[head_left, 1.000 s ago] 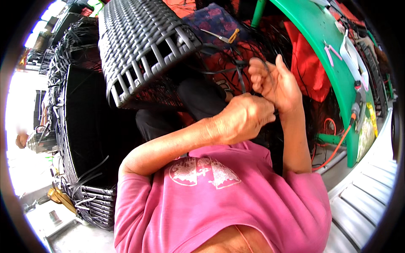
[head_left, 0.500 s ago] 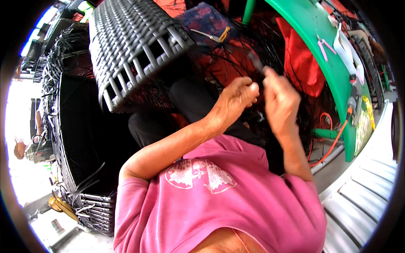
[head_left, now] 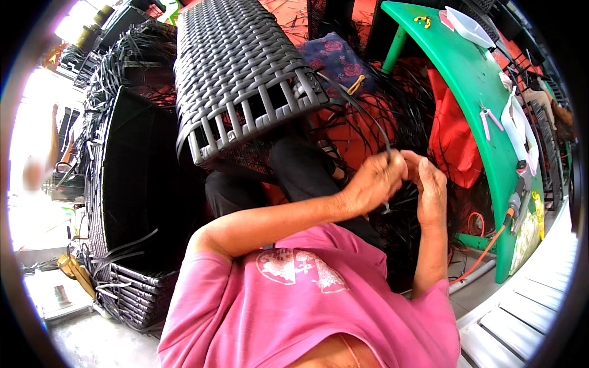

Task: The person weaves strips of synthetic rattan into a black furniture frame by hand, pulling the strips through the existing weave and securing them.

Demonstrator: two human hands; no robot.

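Note:
A large black woven wicker piece with an open slatted edge lies across the upper middle, above my knees. From its right corner a thin dark weaving strip arcs down to my left hand, whose fingers are closed around it. Right beside it is my right hand, raised with its fingers loosely extended and bent toward the left one. Their fingertips meet or nearly meet. Between the palms, the strip's lower end is hidden.
Left of me stands a black box-like woven frame with loose strip ends. A green table at right carries pink-handled snips and white trays. Loose black strips tangle on the red floor cover beside a floral cushion.
The view has shifted, so the wicker piece sits farther right. My hands have come together, and a strip now runs from the wicker to my left hand. My right hand's fingers have loosened.

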